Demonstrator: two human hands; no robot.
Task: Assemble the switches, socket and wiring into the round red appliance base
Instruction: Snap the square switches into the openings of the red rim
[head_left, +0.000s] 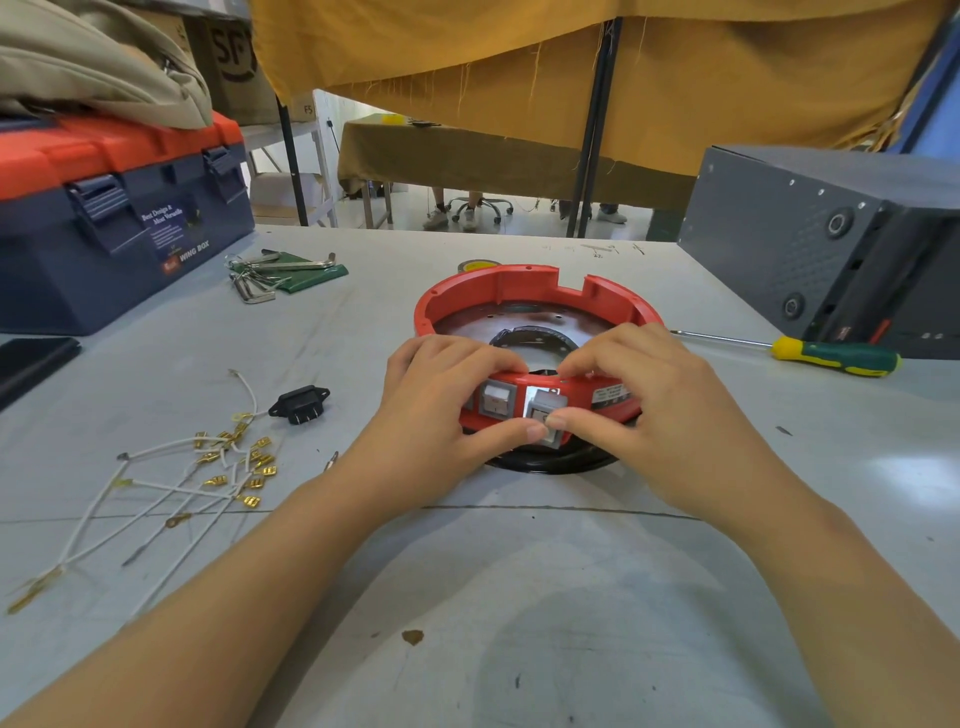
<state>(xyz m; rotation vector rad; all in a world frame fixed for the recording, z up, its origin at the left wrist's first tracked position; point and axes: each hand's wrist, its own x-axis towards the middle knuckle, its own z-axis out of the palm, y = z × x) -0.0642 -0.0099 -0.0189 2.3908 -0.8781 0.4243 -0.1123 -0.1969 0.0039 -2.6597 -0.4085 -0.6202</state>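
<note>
The round red appliance base (519, 288) lies on the grey table, its open side up. One grey rocker switch (496, 400) sits in its front wall. A second grey switch (546, 413) stands partly out of the opening beside it. My left hand (447, 400) grips the near rim, fingers curled over the top and thumb pressing the second switch. My right hand (639, 400) holds the rim the same way, its thumb on that switch too. A black socket (300, 405) lies loose to the left. White wires with brass terminals (218, 473) are scattered near it.
A blue and orange toolbox (114, 218) stands at the back left, with hex keys (270, 273) in front of it. A green-handled screwdriver (831, 356) lies to the right, below a grey metal box (831, 249). A dark flat object (31, 364) lies at the left edge.
</note>
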